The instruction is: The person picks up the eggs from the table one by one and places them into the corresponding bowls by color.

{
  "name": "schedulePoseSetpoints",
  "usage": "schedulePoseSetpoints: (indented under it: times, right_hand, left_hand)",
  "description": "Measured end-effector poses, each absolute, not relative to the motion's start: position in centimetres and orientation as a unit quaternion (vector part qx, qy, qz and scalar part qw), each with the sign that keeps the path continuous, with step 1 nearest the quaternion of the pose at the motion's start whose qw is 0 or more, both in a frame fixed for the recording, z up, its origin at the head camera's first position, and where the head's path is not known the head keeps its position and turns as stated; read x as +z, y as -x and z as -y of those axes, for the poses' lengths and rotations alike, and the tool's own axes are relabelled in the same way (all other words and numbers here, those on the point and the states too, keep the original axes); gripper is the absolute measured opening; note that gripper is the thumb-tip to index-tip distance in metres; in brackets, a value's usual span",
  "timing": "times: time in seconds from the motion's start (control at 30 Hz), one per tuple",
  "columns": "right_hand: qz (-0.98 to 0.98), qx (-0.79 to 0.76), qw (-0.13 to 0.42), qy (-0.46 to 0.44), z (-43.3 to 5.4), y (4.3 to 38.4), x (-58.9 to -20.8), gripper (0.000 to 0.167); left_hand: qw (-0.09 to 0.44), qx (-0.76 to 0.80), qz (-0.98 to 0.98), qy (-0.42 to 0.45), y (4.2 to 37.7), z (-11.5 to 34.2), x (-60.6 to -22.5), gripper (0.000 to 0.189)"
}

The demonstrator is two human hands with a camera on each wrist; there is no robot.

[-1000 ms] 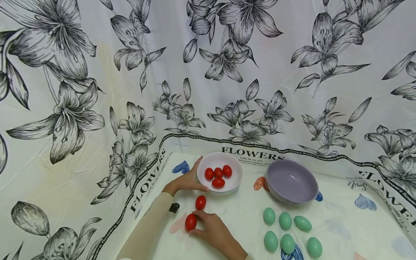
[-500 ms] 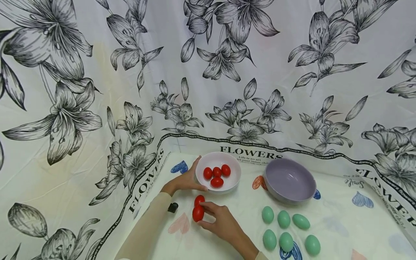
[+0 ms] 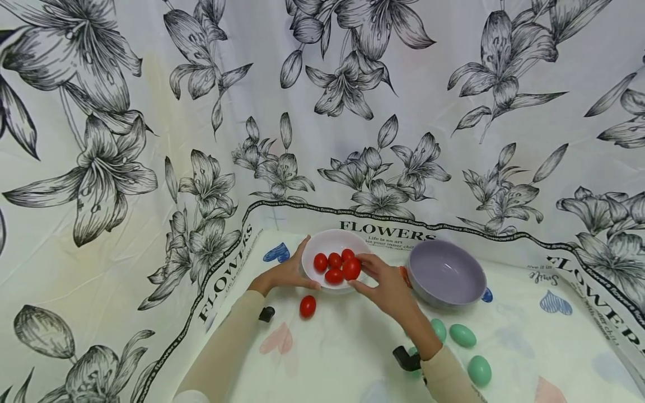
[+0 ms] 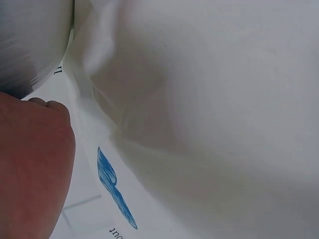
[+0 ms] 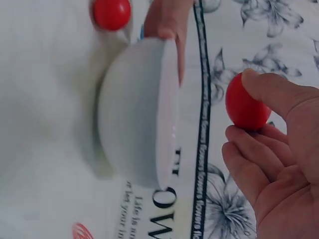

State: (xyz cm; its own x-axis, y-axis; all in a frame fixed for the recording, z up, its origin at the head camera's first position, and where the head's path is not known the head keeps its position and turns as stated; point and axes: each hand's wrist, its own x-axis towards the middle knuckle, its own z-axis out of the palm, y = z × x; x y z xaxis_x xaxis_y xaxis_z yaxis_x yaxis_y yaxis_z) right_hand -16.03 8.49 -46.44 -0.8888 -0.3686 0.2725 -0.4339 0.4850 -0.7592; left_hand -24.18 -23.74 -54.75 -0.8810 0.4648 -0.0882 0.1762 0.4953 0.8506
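Observation:
A red egg (image 3: 351,269) is pinched between the thumb and fingers of my right hand (image 3: 385,285), held above the right side of a white bowl (image 3: 336,237). In the right wrist view that egg (image 5: 244,102) is clear of the bowl's rim (image 5: 169,114). My left hand (image 3: 286,274) grips the bowl's left side, thumb along the near side and fingers on the far side; the left wrist view shows only part of this hand (image 4: 32,164). Several red eggs (image 3: 320,262) lie inside the bowl. One more red egg (image 3: 308,307) lies on the cloth in front of it.
A purple bowl (image 3: 445,274) stands right of the white one. Several green eggs (image 3: 462,335) lie in front of it, some hidden by my right forearm. Patterned white cloth (image 3: 332,358) covers the table, and a flowered curtain (image 3: 282,145) hangs behind.
My right hand has lifted one red egg from beside the other on the cloth and carried it up and right, over the white bowl. My left hand has stayed on the bowl.

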Motion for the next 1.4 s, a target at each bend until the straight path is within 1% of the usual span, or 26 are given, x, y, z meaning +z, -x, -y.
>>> schedulePoseSetpoints:
  times: [0.13,0.23,0.47,0.57,0.7,0.97,1.1,1.33,1.4]
  right_hand:
    - [0.870,0.418,0.069,-0.254,-9.4,18.2,-45.0,0.064]
    - [0.882,0.386,0.065,-0.262,-9.4,19.6,-44.3,0.061]
    - [0.922,0.281,-0.034,-0.266,-7.4,21.7,-44.5,0.059]
    - [0.930,0.244,-0.053,-0.269,-6.4,22.1,-45.1,0.058]
    - [0.936,0.205,-0.069,-0.276,-5.3,22.6,-45.7,0.049]
    - [0.955,0.119,-0.062,-0.264,-4.0,23.1,-46.4,0.026]
    - [0.965,0.076,-0.061,-0.244,-3.4,23.1,-47.1,0.024]
    - [0.971,0.048,-0.056,-0.227,-2.4,22.8,-47.2,0.015]
    - [0.971,0.044,-0.051,-0.228,-2.2,22.7,-47.4,0.017]
  left_hand:
    - [0.155,0.466,-0.850,-0.188,24.2,23.8,-54.4,0.149]
    - [0.156,0.467,-0.850,-0.189,24.4,23.9,-54.3,0.148]
    - [0.148,0.471,-0.846,-0.200,24.3,24.2,-54.6,0.148]
    - [0.152,0.469,-0.846,-0.205,24.2,24.2,-54.7,0.148]
    - [0.155,0.467,-0.847,-0.202,23.9,24.0,-54.5,0.150]
    - [0.156,0.472,-0.844,-0.200,24.2,24.0,-55.1,0.150]
    - [0.154,0.469,-0.846,-0.202,24.3,24.1,-55.3,0.149]
    - [0.150,0.467,-0.847,-0.204,24.2,24.1,-55.2,0.150]
    - [0.148,0.465,-0.848,-0.207,24.1,24.2,-55.1,0.150]
